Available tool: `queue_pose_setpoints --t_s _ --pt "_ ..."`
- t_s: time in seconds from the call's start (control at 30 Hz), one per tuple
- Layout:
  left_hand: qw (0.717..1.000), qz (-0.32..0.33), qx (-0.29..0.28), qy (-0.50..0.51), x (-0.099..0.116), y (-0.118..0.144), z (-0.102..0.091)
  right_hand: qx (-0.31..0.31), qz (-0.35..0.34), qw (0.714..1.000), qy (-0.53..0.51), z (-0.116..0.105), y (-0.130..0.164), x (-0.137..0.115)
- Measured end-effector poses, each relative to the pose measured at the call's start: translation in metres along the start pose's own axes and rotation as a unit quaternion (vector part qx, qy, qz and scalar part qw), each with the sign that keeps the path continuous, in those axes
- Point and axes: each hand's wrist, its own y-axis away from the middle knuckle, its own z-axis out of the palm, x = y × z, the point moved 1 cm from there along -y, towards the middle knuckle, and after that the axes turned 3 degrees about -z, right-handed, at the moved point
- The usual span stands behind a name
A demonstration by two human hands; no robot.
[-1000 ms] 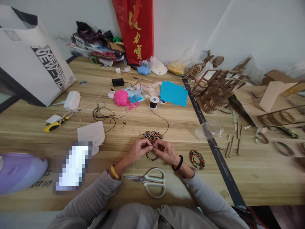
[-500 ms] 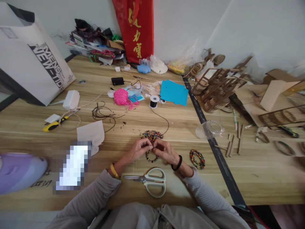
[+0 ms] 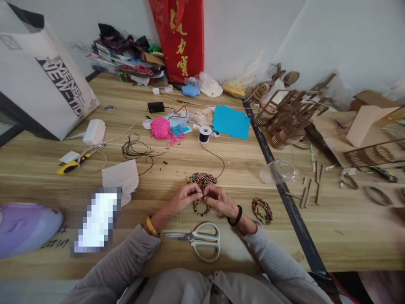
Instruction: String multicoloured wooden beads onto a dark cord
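Note:
My left hand and my right hand meet at the middle of the table, both in a pinch. Between their fingertips is the top of a beaded string, whose loop of multicoloured beads hangs below the fingers. The exact spot they pinch is too small to make out. Just beyond the fingers lies a heap of loose beads. A black cord runs from a white spool down to that heap. Scissors with pale handles lie in front of my hands. A coiled beaded bracelet rests beyond my right wrist.
Left of my hands are a blurred-out phone, a paper sheet, tangled black cord and a yellow cutter. Pink yarn and blue sheets lie farther back. A dark strip crosses the table at right.

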Motion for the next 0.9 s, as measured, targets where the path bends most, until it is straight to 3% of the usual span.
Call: queue_pose_setpoints --t_s 0.7,0.9 --pt "0.999 -0.003 -0.017 0.042 0.0031 0.0013 -0.0007 -0.04 -0.013 0.997 -0.065 -0.0027 -0.0005 -0.0003" --pt "0.998 0.0 0.012 0.063 0.0038 0.0012 -0.0028 -0.038 -0.023 0.997 -0.069 -0.0077 -0.001 -0.0042"
